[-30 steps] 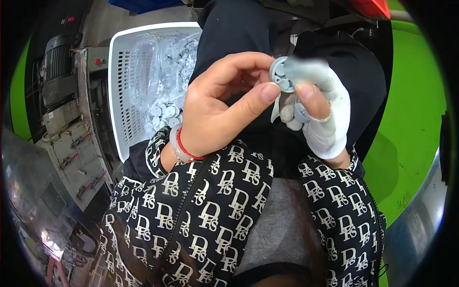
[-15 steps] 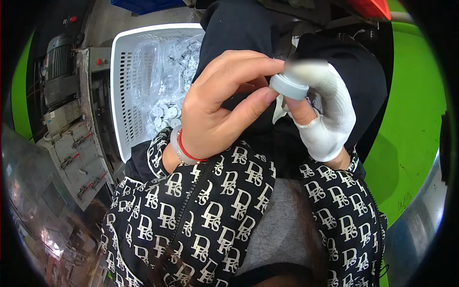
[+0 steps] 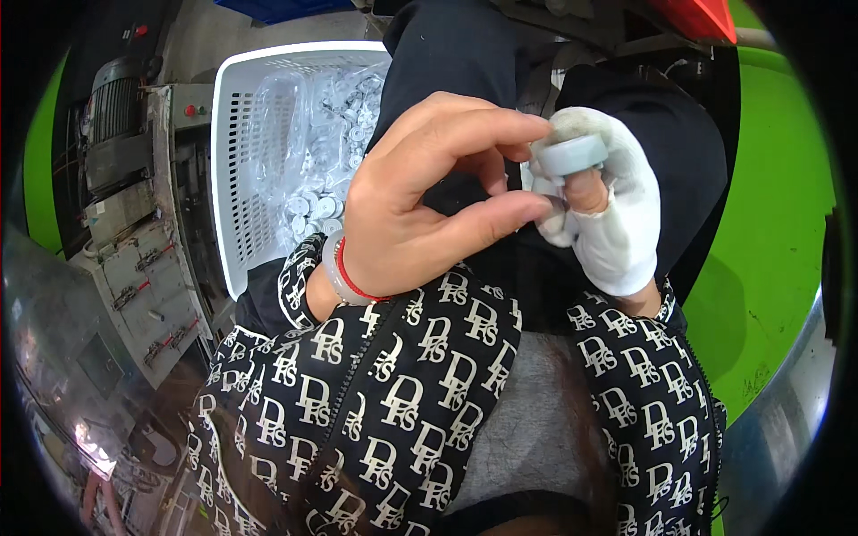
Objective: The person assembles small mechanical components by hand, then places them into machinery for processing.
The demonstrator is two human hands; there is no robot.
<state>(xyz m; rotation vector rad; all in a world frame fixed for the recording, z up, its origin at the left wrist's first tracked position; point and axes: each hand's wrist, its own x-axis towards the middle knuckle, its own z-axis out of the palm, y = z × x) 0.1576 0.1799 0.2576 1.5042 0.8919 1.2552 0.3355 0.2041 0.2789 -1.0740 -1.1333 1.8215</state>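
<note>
In front of my lap, my right hand point(image 3: 626, 201) wears a white glove with the thumb bare. It grips a pale grey round cap point(image 3: 573, 155) between the thumb and the gloved fingers, the cap tilted slightly. My bare left hand point(image 3: 416, 192) hovers just to the left of the cap. Its thumb and forefinger are spread, with a gap between their tips, and nothing shows firmly held there. The gloved fingers behind the cap are partly hidden and a little blurred.
A white perforated basket point(image 3: 228, 170) stands at my left, lined with clear plastic bag and holding many small grey-white round parts point(image 3: 313, 214). Farther left are a motor point(image 3: 119, 107) and grey machine cabinet point(image 3: 147, 286). A green surface point(image 3: 778, 223) lies at right; a red container point(image 3: 693, 20) is at far right.
My left thumb and forefinger have let go of the cap and opened. The cap has shifted slightly right and up in my right hand, whose fingers have moved around it.
</note>
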